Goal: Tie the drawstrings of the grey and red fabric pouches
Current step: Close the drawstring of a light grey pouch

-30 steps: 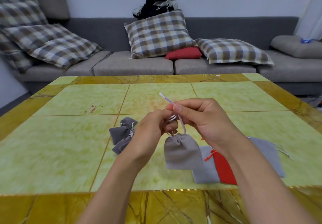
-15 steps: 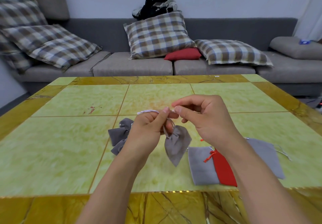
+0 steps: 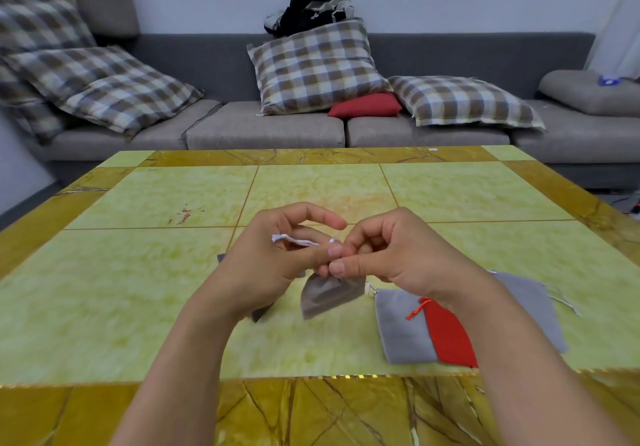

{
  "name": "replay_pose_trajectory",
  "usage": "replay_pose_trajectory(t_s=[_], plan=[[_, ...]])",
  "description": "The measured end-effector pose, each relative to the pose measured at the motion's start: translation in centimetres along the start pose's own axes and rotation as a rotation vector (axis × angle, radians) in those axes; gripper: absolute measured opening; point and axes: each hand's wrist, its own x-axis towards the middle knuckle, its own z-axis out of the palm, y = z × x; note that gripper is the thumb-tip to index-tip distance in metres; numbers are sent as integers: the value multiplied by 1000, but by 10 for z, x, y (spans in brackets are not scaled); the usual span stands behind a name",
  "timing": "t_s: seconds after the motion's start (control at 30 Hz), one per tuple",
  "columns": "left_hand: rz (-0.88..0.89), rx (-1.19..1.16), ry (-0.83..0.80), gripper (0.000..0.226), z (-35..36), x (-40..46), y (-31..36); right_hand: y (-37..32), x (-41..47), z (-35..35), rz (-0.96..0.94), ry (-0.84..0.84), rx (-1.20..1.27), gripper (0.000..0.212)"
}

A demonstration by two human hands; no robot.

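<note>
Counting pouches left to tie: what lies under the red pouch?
The red pouch overlaps a flat grey pouch. The right forearm covers its right side, so anything beneath there is hidden.

The small grey fabric pouch (image 3: 329, 293) hanging under the fingertips was motion-blurred, its cinched neck hidden by the left hand (image 3: 273, 258) and right hand (image 3: 391, 255); at nine o'clock, the tied grey pouches (image 3: 260, 313) lay mostly behind the left wrist; the right forearm covered part of the flat red fabric pouch (image 3: 450, 338).

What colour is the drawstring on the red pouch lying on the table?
Orange-red, close to the red pouch itself; the drawstring shows in the head view.
</note>
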Motion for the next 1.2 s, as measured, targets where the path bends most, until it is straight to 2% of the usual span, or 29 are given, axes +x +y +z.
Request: replay_pose_trajectory(t_s=[0.07,0.13,0.23,0.33,0.43,0.57,0.7,0.83,0.93,1.03,1.13,1.2], plan=[[9,16,19,19,1,0,0,5,2,3,-29,-27,-26,26],[46,54,61,17,1,0,-1,8,4,2,-44,-10,-5,17],[123,159,173,17,0,1,-4,10,2,-2,-61,29,36,14],[209,259,266,13,5,2,-8,5,1,0,-76,-2,92,9],[354,363,408,16,15,2,-14,6,1,2,-25,21,152,7],[425,286,570,13,26,6,-16,8,4,5,44,54,362,20],[412,221,578,21,31,6,-13,8,5,7,38,24,427,31],[383,196,566,16,27,5,-13,8,2,0,63,122,358,17],[338,175,514,11,25,6,-13,5,-1,-7,62,80,376,12],[298,286,498,10,18,9,-18,0,-1,-6,73,48,556,25],[307,440,469,8,4,10,-25,-6,1,-5,88,92,697,42],[290,517,449,11,-5,9,-27,-7,1,-8,95,142,776,34]])
